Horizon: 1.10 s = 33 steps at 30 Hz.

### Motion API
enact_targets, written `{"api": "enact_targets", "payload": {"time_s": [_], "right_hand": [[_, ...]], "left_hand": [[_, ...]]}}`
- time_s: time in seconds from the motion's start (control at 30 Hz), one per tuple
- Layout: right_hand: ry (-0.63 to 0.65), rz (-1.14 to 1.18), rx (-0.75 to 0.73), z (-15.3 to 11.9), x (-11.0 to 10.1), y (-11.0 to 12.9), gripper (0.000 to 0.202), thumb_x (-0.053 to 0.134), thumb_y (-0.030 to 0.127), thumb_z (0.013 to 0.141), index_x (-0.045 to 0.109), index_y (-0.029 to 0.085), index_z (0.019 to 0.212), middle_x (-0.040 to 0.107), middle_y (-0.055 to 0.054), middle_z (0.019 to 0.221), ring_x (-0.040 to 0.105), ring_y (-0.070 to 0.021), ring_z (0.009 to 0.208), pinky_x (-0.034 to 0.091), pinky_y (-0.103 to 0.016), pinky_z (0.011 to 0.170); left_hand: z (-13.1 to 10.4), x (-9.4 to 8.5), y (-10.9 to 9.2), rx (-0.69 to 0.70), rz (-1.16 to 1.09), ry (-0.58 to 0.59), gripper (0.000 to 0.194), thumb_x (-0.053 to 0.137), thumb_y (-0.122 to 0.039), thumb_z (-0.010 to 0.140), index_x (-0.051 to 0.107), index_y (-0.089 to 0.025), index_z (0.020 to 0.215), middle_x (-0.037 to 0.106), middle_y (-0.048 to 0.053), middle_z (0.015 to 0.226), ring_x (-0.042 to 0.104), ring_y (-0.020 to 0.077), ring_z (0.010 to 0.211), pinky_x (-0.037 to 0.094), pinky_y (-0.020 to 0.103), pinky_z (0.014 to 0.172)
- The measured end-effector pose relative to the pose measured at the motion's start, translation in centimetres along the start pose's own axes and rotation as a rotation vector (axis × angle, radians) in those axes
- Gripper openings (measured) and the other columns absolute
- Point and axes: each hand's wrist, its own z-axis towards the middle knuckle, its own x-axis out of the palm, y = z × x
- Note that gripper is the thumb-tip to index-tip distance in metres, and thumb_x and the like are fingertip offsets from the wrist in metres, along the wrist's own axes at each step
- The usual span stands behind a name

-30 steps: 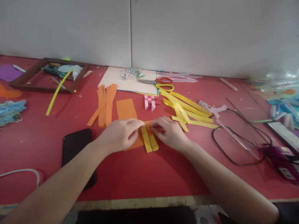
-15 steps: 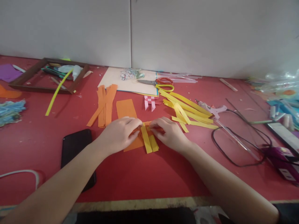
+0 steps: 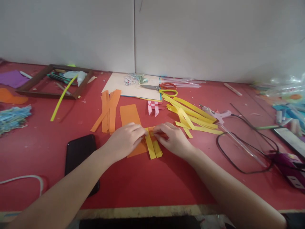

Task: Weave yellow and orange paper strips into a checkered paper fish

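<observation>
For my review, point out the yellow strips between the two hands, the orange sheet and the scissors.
Yellow strips [image 3: 150,147], head view: lower half of the leftmost strip.
Orange sheet [image 3: 130,115], head view: its uncovered far part.
Scissors [image 3: 159,87], head view: where blades meet handles.

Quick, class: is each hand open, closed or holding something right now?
Left hand: closed, seemingly pinching the far end of a yellow strip.
Right hand: curled at an orange strip; whether it grips cannot be told.

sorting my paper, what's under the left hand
Orange paper shows beyond the left hand and on its near side; whether that is one piece is hidden beneath the hand.
</observation>
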Motion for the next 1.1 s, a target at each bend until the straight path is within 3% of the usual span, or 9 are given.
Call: {"api": "enact_targets", "payload": {"time_s": [0.33,0.77,1.1], "right_hand": [[-0.001,0.005,-0.002,0.07,-0.02,0.01,0.017,0.053,0.009,0.083,0.062,0.020,0.093,0.065,-0.005,0.087,0.062,-0.0165,0.079,0.049,-0.028,0.070],[0.002,0.002,0.008,0.10,-0.05,0.05,0.013,0.054,0.013,0.086,0.061,0.020,0.093,0.065,-0.006,0.087,0.062,-0.0173,0.079,0.049,-0.030,0.070],[0.011,0.006,0.022,0.08,-0.06,0.16,0.013,0.054,0.013,0.086,0.061,0.021,0.093,0.066,-0.005,0.088,0.062,-0.0171,0.080,0.049,-0.029,0.072]], "left_hand": [[-0.08,-0.35,0.22,-0.159,-0.015,0.018,0.008,0.053,-0.023,0.090,0.052,-0.020,0.098,0.064,0.005,0.097,0.060,0.0236,0.094,0.047,0.035,0.075],[0.14,-0.21,0.26,-0.222,-0.100,0.062,0.010,0.053,-0.025,0.089,0.052,-0.020,0.099,0.064,0.006,0.097,0.061,0.0225,0.091,0.047,0.034,0.072],[0.15,-0.27,0.27,-0.196,-0.084,0.049,0.015,0.045,-0.022,0.091,0.054,-0.020,0.102,0.066,0.006,0.096,0.062,0.0208,0.088,0.047,0.031,0.069]]}}
